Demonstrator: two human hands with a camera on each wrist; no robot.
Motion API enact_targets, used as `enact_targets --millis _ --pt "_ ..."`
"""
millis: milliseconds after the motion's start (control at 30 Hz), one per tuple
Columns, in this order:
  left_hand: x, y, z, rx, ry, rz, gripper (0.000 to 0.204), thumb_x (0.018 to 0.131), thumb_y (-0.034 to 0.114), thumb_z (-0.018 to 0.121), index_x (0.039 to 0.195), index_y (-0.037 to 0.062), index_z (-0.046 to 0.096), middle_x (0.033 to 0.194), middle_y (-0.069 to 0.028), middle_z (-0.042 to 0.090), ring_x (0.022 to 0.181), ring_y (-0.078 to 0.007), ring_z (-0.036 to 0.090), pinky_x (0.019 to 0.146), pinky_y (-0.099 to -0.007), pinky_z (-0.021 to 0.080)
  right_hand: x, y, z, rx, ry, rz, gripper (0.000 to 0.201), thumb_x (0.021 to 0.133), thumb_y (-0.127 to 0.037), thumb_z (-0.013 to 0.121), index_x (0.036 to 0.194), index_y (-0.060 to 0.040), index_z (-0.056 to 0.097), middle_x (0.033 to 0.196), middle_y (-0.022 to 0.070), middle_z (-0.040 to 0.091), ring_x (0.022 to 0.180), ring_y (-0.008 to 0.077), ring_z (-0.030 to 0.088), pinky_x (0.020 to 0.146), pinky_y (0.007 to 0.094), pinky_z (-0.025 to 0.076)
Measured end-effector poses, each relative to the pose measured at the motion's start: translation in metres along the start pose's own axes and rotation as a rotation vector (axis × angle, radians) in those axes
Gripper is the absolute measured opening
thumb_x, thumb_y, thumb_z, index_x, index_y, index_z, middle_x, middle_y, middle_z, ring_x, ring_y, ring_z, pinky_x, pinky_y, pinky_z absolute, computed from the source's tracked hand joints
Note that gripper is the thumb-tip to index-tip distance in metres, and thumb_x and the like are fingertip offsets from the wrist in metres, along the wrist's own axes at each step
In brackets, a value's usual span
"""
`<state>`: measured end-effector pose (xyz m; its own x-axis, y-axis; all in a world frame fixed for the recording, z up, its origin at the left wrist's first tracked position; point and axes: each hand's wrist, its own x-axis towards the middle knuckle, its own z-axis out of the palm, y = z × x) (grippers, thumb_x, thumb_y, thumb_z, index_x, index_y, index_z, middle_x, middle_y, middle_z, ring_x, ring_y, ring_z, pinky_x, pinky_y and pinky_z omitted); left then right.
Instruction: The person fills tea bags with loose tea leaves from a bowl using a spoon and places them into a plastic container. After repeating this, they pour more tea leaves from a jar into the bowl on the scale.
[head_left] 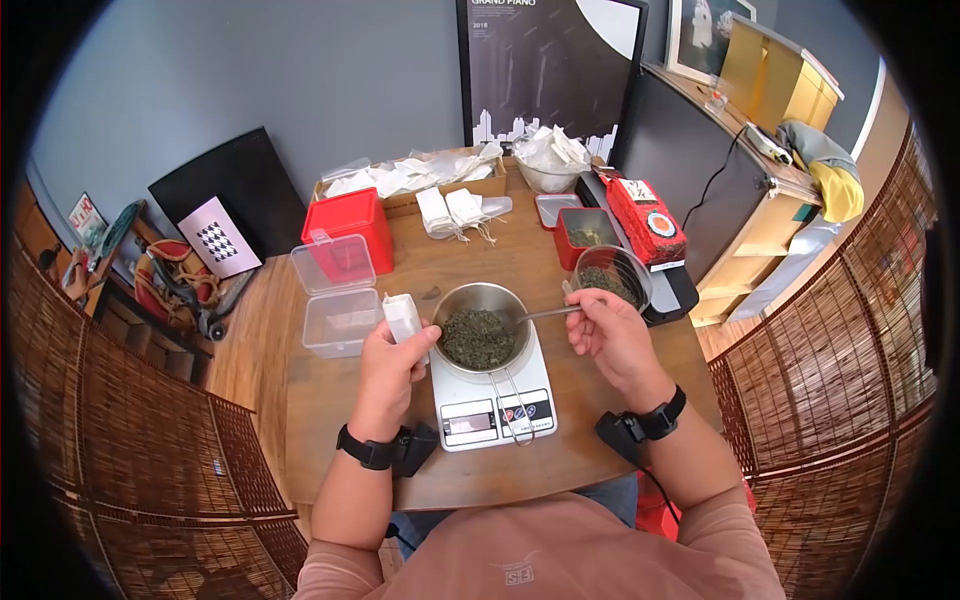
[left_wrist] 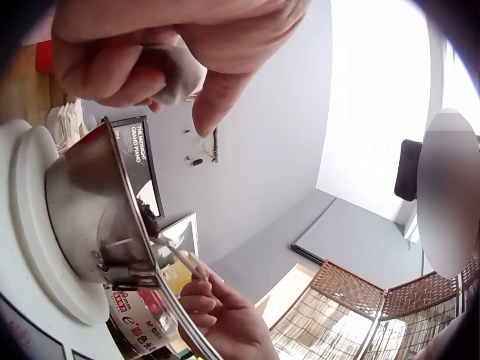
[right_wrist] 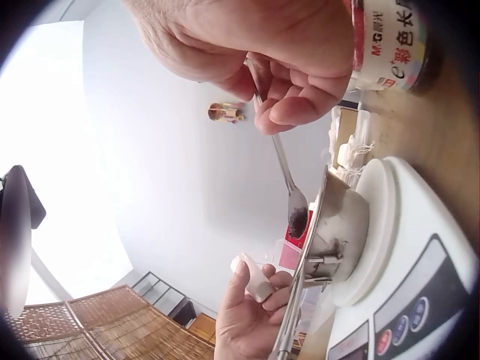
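Observation:
A small white fabric pouch (head_left: 402, 316) is gripped upright in my left hand (head_left: 392, 362), just left of a steel pan (head_left: 482, 296). Dried dark green leaves (head_left: 478, 340) lie in the pan, which stands on a white kitchen scale (head_left: 448, 390). With thumb and fingers, my right hand (head_left: 618, 338) pinches the handle of a metal spoon (head_left: 552, 312). The spoon's bowl is over the pan's rim; in the right wrist view some dark leaves (right_wrist: 298, 223) sit in it. The pan's wire handle (head_left: 515, 405) points toward me across the scale's front.
Left stand an open clear plastic box (head_left: 340, 318) and a red box (head_left: 350, 235). Several white pouches (head_left: 455, 210) lie behind. At right are a clear tub of leaves (head_left: 628, 270), a red tin (head_left: 582, 225) and a red packet (head_left: 645, 225). Woven screens (head_left: 820, 390) flank the table.

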<state>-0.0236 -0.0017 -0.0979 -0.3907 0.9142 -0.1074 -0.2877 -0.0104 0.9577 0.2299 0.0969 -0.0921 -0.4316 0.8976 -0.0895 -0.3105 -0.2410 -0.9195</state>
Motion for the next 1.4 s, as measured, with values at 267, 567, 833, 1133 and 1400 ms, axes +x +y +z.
enact_targets --millis 267,567,833,1133,1400 --pt "-0.002 0.007 0.001 -0.081 -0.116 -0.009 0.014 0.080 0.005 0.063 0.094 0.0061 0.057 0.076 0.0014 0.057 0.056 -0.0045 0.049 0.046 -0.0191 0.038 -0.002 -0.001 0.000 -0.025 0.020 0.003 0.021 0.096 -0.017 0.044 0.102 -0.0012 0.057 0.076 0.0043 0.059 0.062 0.0117 0.056 0.052 0.0223 0.044" --pt "0.001 -0.002 0.005 0.291 -0.099 0.226 0.015 0.078 0.005 0.066 0.090 0.0013 0.059 0.079 -0.0004 0.061 0.068 -0.0055 0.054 0.058 -0.0227 0.044 -0.001 -0.010 -0.006 0.111 -0.025 -0.039 0.020 0.095 -0.016 0.046 0.102 -0.0017 0.057 0.076 0.0048 0.060 0.061 0.0114 0.056 0.052 0.0228 0.044" --pt "0.001 0.000 0.022 0.514 0.007 0.321 0.014 0.075 0.006 0.067 0.084 -0.0018 0.059 0.077 -0.0066 0.061 0.069 -0.0120 0.056 0.063 -0.0275 0.045 -0.003 -0.048 0.009 0.165 -0.116 -0.084 0.020 0.095 -0.018 0.046 0.101 -0.0015 0.056 0.075 0.0042 0.059 0.060 0.0119 0.056 0.052 0.0232 0.044" --pt "0.003 -0.007 0.037 0.834 0.206 0.635 0.014 0.069 0.003 0.064 0.081 -0.0025 0.060 0.086 -0.0177 0.061 0.079 -0.0360 0.059 0.070 -0.0387 0.049 -0.002 -0.062 0.020 0.080 -0.184 -0.087 0.022 0.095 -0.020 0.048 0.102 -0.0007 0.056 0.076 0.0048 0.059 0.062 0.0121 0.057 0.052 0.0235 0.045" --pt "-0.003 -0.003 0.041 0.895 0.219 0.673 0.014 0.068 0.003 0.064 0.081 -0.0003 0.061 0.087 -0.0151 0.061 0.079 -0.0337 0.060 0.071 -0.0387 0.049 -0.003 -0.062 0.026 0.009 -0.186 -0.081 0.022 0.096 -0.020 0.048 0.102 -0.0005 0.057 0.078 0.0053 0.059 0.063 0.0117 0.057 0.053 0.0235 0.047"
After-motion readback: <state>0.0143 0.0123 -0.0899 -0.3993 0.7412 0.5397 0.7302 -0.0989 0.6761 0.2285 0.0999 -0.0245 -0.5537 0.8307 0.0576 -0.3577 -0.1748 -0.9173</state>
